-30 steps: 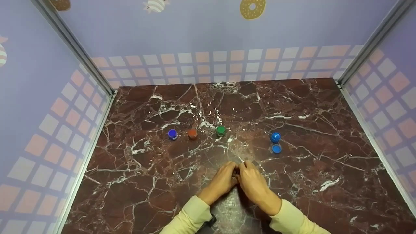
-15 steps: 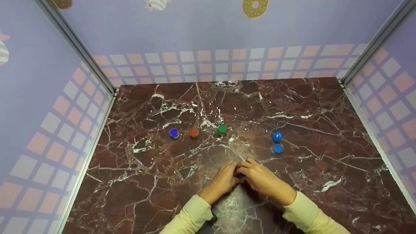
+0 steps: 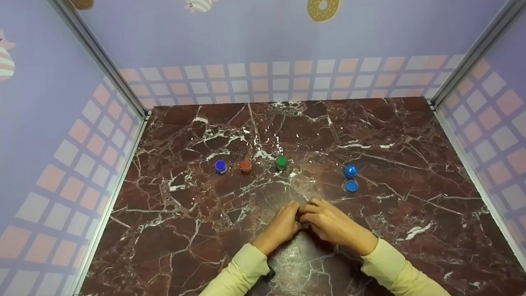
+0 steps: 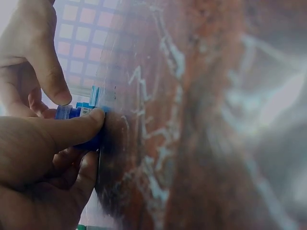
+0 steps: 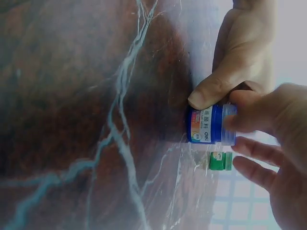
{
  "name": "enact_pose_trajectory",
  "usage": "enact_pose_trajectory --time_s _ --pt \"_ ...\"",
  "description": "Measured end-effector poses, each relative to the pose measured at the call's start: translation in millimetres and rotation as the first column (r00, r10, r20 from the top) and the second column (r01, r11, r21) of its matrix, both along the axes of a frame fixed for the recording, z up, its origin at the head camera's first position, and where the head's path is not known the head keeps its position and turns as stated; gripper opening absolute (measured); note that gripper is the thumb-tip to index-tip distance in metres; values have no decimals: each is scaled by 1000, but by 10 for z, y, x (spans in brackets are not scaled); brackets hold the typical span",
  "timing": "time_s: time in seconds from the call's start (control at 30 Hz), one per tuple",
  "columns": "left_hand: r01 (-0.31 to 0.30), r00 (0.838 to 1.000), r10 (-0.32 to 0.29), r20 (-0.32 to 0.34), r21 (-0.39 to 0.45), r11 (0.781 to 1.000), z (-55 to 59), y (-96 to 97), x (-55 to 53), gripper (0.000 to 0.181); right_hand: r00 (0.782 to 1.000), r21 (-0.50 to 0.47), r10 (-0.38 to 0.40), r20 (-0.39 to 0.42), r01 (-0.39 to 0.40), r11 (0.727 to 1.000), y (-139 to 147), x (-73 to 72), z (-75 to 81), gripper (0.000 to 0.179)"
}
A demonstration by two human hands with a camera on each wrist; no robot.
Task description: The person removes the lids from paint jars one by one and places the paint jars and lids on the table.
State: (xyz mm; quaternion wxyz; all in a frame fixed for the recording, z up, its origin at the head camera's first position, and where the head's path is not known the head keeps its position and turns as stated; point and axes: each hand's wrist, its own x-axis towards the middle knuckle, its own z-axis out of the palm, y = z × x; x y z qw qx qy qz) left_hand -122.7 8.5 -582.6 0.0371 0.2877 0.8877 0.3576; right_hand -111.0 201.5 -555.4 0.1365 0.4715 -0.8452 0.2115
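At lower centre, the right hand (image 3: 328, 221), now swung rightward, pinches the clear round plastic lid (image 5: 229, 138), apparently turning it, while the left hand (image 3: 282, 223) grips the blue plastic jar (image 5: 204, 128).

near round plastic jar (image 5: 211, 126): deep blue, translucent cap (image 5: 228, 138) | far round green jar (image 3: 281, 163) | far-right round bright-blue jar (image 3: 350, 171) | marbled tabletop (image 3: 185, 255): red-brown, white veins | far lavender wall (image 3: 263, 37): pink/white squares

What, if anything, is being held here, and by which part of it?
A dark-blue deli paint jar: the left hand grips its body, and the right hand pinches its lid.
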Motion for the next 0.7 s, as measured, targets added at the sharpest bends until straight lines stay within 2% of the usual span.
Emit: enact_pose_trajectory --time_s 0.1,0.2,0.27,0.33,0.37,0.43,0.5,0.57,0.63,0.7 --pt "5 1000 -5 -7 4 1000 -4 2 -5 30 997 -50 -17 77 21 999 18 21 -6 24" --pt "11 1000 -11 -29 20 1000 -11 3 -5 31 985 -115 -55 161 74 991 31 45 1 18" --pt "14 999 -13 -35 38 999 -24 -2 -3 31 974 -171 -102 200 137 976 23 53 5 15" --pt "16 999 -15 -33 56 998 -33 -5 -3 32 955 -238 -174 238 232 943 7 57 17 13" --pt "17 999 -15 -31 63 998 -34 -5 -3 33 939 -267 -222 261 292 918 -5 56 24 13" --pt "13 1000 -12 -19 70 997 -34 -5 -1 34 892 -307 -331 308 423 853 -34 59 49 11" --pt "10 1000 -10 0 69 998 -28 -2 2 35 826 -305 -432 362 542 783 -66 69 81 10" --pt "9 1000 -10 12 74 997 -27 2 5 35 759 -261 -513 401 631 730 -101 88 111 11" --pt "10 1000 -12 20 82 997 -28 3 9 35 711 -206 -567 417 681 703 -143 120 134 13" --pt "14 1000 -15 14 87 996 -30 3 11 34 683 -148 -603 412 703 695 -190 163 149 20"
